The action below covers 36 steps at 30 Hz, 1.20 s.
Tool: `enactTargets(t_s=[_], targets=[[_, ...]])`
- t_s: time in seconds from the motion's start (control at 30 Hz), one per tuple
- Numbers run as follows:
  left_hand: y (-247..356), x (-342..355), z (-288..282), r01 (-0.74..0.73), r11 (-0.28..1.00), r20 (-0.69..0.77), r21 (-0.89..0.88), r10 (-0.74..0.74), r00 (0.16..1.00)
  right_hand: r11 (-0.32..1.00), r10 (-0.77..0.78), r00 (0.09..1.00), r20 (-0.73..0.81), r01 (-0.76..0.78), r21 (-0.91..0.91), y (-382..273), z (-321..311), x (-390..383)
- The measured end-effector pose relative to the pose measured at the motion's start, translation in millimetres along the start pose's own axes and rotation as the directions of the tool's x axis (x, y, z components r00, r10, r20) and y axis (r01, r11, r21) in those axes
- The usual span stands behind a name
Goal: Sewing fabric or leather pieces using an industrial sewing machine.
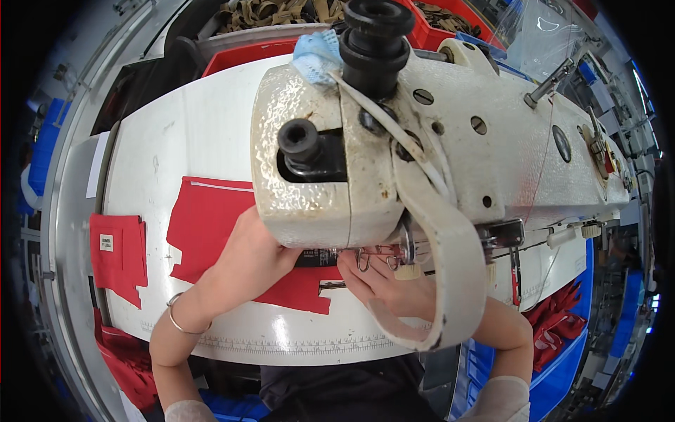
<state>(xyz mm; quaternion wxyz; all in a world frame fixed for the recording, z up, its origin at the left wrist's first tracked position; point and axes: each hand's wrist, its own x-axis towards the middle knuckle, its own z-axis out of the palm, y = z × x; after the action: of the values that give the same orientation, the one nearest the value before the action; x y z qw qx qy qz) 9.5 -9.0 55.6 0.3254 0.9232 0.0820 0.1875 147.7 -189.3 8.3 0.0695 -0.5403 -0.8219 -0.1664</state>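
At the far left of my reach a smaller red piece point(126, 271) with a pale label point(106, 243) lies flat on the white tabletop point(162, 148), and nearer to me more red cloth point(126, 359) hangs at its left edge. To the right of these, a larger red panel point(207, 214) lies on the tabletop, running in under the sewing machine point(457, 148). I take the step in hand to be lining up the black label point(316, 258) on that panel; the next move seems to call for keeping both flat and my fingertips clear of the needle area. My left hand point(249, 253) bears on the panel at the label's left end, its fingers bent and partly hidden by the machine head, so I cannot tell whether it pinches anything. My right hand point(394, 288) is at the label's right end, its visible fingers loosely extended; its thumb is hidden, so I cannot tell if it grips. Farther right, red pieces point(555, 327) lie in a blue bin point(562, 387)
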Motion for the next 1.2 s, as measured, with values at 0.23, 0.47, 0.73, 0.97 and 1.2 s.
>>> enactTargets(t_s=[0.23,0.47,0.73,0.97,1.2], targets=[[1.9,8.5,-2.2,-0.054,0.998,0.061,0.014,0.053,0.997,0.984,0.180,0.983,0.020,-0.180,-0.011,-2.4,6.9,-3.7],[-10.8,-21.7,23.1,0.191,0.968,0.105,-0.161,-0.175,0.979,0.948,0.285,0.928,-0.240,-0.236,0.214,-3.8,27.0,1.5],[-11.0,-21.2,22.0,0.163,0.965,0.120,-0.205,-0.141,0.983,0.134,0.354,0.791,0.499,-0.571,0.810,15.0,-7.9,24.3],[-12.3,-24.7,25.7,0.209,0.967,0.159,-0.147,-0.186,0.970,0.084,0.236,0.786,0.571,-0.602,0.794,13.6,11.0,0.0],[-7.9,-24.1,26.2,0.206,0.972,0.140,-0.114,-0.189,0.972,-0.310,0.423,0.784,0.454,-0.346,0.886,-13.7,46.5,-24.2]])
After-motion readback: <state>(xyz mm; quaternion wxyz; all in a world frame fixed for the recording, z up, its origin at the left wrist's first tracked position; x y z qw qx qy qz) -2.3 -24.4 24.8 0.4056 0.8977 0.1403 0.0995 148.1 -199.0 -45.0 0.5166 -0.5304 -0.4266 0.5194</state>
